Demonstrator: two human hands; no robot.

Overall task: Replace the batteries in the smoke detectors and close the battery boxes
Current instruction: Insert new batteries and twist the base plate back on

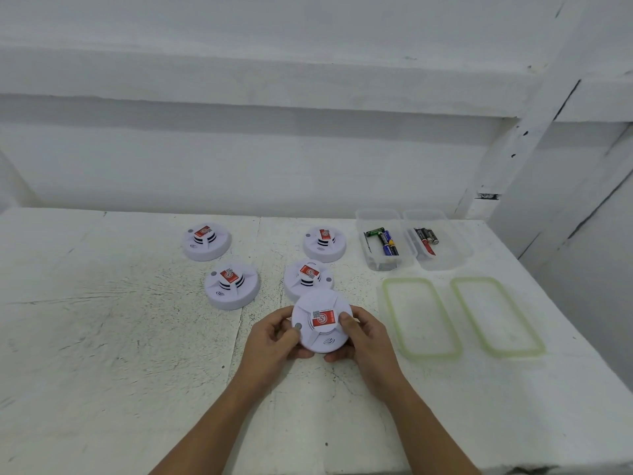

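Observation:
I hold a round white smoke detector with a red label, its top facing me, a little above the table. My left hand grips its left rim with the thumb on top. On its right rim, my right hand does the same. Several more white smoke detectors sit top up on the table: one just behind, one at the back centre, two on the left. Two clear battery boxes stand open at the back right; the left box holds green and blue batteries, the right box dark ones.
Two clear lids with green rims, a left lid and a right lid, lie flat in front of the boxes. The white table meets a white wall at the back, and its right edge drops off beyond the lids.

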